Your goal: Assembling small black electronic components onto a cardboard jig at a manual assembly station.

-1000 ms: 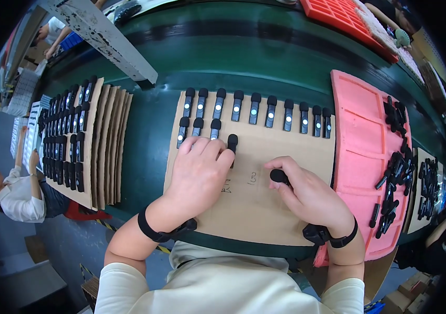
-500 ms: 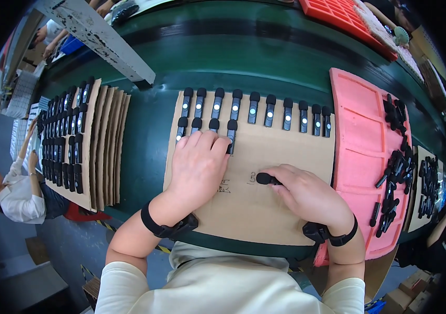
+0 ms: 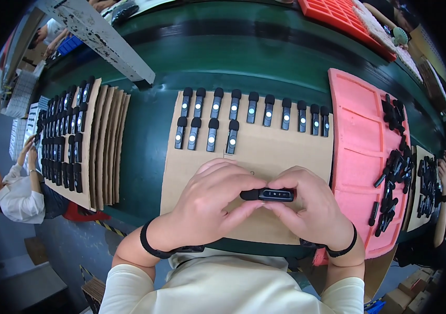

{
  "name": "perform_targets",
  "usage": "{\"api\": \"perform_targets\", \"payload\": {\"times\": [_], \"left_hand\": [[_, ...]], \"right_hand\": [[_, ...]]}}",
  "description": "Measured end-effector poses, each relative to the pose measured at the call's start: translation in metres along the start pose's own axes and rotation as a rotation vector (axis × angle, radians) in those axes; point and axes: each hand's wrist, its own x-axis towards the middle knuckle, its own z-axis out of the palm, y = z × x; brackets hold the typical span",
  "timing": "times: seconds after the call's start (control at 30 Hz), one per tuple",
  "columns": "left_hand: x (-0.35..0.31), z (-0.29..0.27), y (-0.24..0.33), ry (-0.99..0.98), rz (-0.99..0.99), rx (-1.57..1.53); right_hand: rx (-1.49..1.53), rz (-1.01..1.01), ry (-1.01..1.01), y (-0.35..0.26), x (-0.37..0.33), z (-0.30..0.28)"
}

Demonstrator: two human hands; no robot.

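My left hand and my right hand hold a small black clip-on microphone between them. It lies sideways, foam tip to the left, with a slotted face and small metal contacts showing. The left finger and thumb pinch near the foam end; the right ones grip the other end. Beneath is a flat cardboard sheet. Along its far part similar microphones stand in a full row, each with a pale round spot. A shorter second row at the left ends with a slightly tilted microphone.
To the right, a pink foam tray carries a loose heap of black microphones. At left stand stacked cardboard sheets with microphones on the front one. A grey metal post crosses the green work surface. Other people work at both sides.
My left hand has let go of the last microphone in the second row and come back toward me. Both hands now grip the microphone my right hand was holding, turned to show its contacts.
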Motion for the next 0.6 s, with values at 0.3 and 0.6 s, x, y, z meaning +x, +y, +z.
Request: {"api": "perform_targets", "payload": {"times": [0.3,0.6], "left_hand": [[-0.005,0.0,0.011,0.165,0.073,0.025],[-0.003,-0.001,0.017,0.188,0.052,0.019]], "right_hand": [[-0.068,-0.263,0.12,0.003,0.004,0.003],[-0.081,-0.313,0.144,0.008,0.003,0.005]]}}
